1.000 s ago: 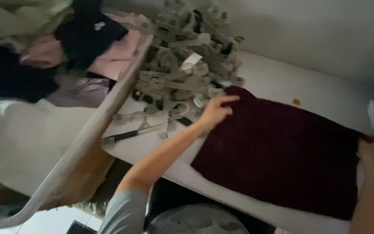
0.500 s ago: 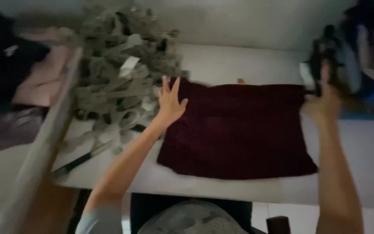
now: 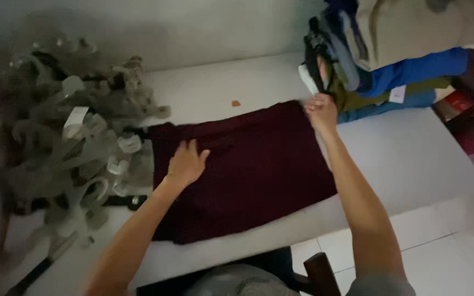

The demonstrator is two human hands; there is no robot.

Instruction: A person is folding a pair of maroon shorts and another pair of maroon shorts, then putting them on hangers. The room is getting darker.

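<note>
Far left: blurred heap of clear plastic hangers (image 3: 78,142) on the white table (image 3: 412,159). Just beside it, dark maroon garment (image 3: 253,170) lies flat mid-table. Left hand (image 3: 185,163) rests palm-down on the garment's left part, fingers slightly spread, pinching nothing. Right hand (image 3: 320,111) sits at the garment's far right corner, fingers curled on the edge; can't tell if it actually pinches cloth. Far right: stack of folded clothes (image 3: 396,60), touching that corner.
</note>
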